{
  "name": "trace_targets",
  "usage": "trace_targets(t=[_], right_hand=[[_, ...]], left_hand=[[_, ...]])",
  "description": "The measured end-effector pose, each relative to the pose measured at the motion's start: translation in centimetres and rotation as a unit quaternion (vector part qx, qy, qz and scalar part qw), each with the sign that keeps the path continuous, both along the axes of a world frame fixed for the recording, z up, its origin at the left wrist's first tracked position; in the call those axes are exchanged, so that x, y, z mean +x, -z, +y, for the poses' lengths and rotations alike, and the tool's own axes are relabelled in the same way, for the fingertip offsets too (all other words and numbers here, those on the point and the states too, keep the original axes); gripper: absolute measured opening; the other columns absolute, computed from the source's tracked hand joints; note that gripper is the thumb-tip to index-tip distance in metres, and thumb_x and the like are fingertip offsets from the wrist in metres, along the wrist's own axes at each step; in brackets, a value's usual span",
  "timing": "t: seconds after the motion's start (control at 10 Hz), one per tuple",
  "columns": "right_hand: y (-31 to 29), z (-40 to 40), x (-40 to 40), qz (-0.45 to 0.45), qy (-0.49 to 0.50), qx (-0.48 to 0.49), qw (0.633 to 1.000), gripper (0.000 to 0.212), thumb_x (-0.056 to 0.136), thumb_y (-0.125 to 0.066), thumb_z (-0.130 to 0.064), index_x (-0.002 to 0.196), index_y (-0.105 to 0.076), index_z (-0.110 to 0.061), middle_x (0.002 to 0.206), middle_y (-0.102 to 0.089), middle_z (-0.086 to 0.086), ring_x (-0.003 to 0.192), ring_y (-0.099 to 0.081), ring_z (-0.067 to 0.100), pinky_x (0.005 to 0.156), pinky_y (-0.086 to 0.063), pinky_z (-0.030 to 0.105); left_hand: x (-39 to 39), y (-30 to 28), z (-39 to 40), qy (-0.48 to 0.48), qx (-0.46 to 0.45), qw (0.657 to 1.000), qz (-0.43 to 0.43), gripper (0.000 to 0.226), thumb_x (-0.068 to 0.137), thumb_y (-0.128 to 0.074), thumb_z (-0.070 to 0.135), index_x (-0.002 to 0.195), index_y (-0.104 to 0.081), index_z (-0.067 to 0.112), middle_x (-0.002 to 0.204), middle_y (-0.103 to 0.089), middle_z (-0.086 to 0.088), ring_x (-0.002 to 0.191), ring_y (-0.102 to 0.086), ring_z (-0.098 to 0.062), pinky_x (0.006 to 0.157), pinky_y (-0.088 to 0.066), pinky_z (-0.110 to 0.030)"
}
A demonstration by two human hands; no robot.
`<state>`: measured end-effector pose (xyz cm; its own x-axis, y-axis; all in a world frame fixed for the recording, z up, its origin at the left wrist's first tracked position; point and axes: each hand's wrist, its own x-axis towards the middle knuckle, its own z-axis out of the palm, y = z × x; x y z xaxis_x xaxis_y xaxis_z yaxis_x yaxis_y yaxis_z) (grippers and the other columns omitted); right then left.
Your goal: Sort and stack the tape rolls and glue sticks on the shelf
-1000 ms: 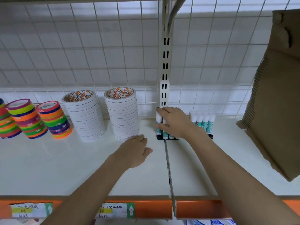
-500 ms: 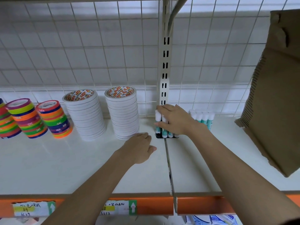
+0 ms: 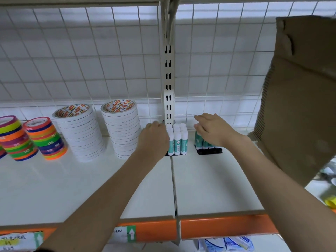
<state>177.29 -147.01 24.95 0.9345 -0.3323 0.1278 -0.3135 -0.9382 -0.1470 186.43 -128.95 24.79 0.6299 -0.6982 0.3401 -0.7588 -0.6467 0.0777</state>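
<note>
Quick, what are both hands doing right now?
Left hand: against the left glue stick group; grip cannot be told.
Right hand: open, fingers over the right glue stick group.

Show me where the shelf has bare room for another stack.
Widest bare patch: white shelf board in front of the white tape stacks and coloured tape stacks. Also free: board ahead of the right black glue-stick tray, left of the brown cardboard box. Back row is crowded.
</note>
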Motion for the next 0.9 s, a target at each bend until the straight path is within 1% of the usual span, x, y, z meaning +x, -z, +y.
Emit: trace_targets(t=[0.1,0.2,0.3,0.5,0.6,0.7,0.8,0.9], right_hand=[[0.6,-0.7,-0.4,0.009,0.013,0.000,1.000,0.050,0.102,-0.026,-0.034,0.146,-0.027,-0.010,0.151,-0.031,0.004,0.139,-0.024,0.019,0.116,-0.010,0.037],[1.5,-1.0,-0.5,0.028,0.010,-0.002,1.000,0.051,0.102,-0.024,-0.034,0.147,-0.023,-0.010,0.153,-0.027,0.005,0.140,-0.021,0.019,0.115,-0.008,0.036],[2.2,-1.0,-0.2,0.015,0.009,-0.023,1.000,0.050,0.102,-0.022,-0.033,0.148,-0.022,-0.011,0.153,-0.027,0.003,0.140,-0.023,0.019,0.114,-0.010,0.032],[2.5,-0.9,0.0,-0.002,0.005,-0.033,0.999,0.049,0.103,-0.023,-0.032,0.147,-0.024,-0.011,0.151,-0.031,0.004,0.137,-0.028,0.021,0.113,-0.013,0.032],[2.6,-0.6,0.1,-0.005,-0.006,-0.034,0.999,0.050,0.103,-0.022,-0.032,0.147,-0.023,-0.011,0.151,-0.030,0.004,0.138,-0.027,0.021,0.113,-0.012,0.032],[2.3,-0.4,0.1,0.002,-0.012,-0.032,0.999,0.051,0.103,-0.022,-0.033,0.148,-0.020,-0.010,0.152,-0.027,0.004,0.139,-0.024,0.021,0.114,-0.010,0.032],[1.9,-0.3,0.0,0.027,-0.003,-0.023,0.999,0.053,0.103,-0.019,-0.034,0.149,-0.013,-0.010,0.156,-0.019,0.004,0.143,-0.014,0.020,0.115,-0.003,0.034],[1.4,0.6,-0.1,0.003,0.008,-0.026,1.000,0.054,0.103,-0.017,-0.034,0.150,-0.009,-0.009,0.157,-0.013,0.004,0.145,-0.006,0.019,0.116,0.002,0.035]], left_hand=[[0.0,0.2,-1.8,0.021,0.011,1.000,-0.008,0.040,0.099,-0.033,0.030,0.135,-0.038,0.012,0.131,-0.045,-0.007,0.120,-0.040,-0.024,0.094,-0.034,-0.032],[-0.1,0.5,-2.9,0.063,0.045,0.997,0.017,0.052,0.099,-0.033,0.039,0.146,-0.025,0.018,0.147,-0.032,-0.008,0.134,-0.028,-0.024,0.106,-0.026,-0.036],[-0.2,0.7,-3.1,0.079,0.081,0.993,0.044,0.054,0.099,-0.035,0.041,0.147,-0.022,0.021,0.153,-0.022,-0.007,0.140,-0.019,-0.023,0.112,-0.018,-0.036],[-0.4,1.0,-3.4,0.067,0.084,0.993,0.043,0.052,0.100,-0.033,0.037,0.148,-0.020,0.021,0.155,-0.018,-0.006,0.142,-0.016,-0.022,0.115,-0.013,-0.034],[-0.5,1.2,-3.5,0.056,0.084,0.994,0.040,0.052,0.100,-0.033,0.037,0.148,-0.019,0.021,0.156,-0.017,-0.006,0.143,-0.014,-0.022,0.115,-0.011,-0.034],[-0.5,1.3,-3.3,0.061,0.084,0.994,0.042,0.054,0.099,-0.035,0.036,0.148,-0.017,0.020,0.156,-0.015,-0.007,0.143,-0.012,-0.021,0.115,-0.010,-0.033],[-0.5,1.4,-2.9,0.052,0.083,0.994,0.046,0.063,0.098,-0.038,0.038,0.149,-0.009,0.017,0.157,-0.011,-0.007,0.144,-0.007,-0.020,0.116,-0.007,-0.033],[-0.6,1.3,-1.8,0.027,0.074,0.996,0.039,0.066,0.098,-0.037,0.039,0.149,-0.005,0.013,0.157,-0.007,-0.008,0.144,-0.005,-0.021,0.118,-0.005,-0.034]])
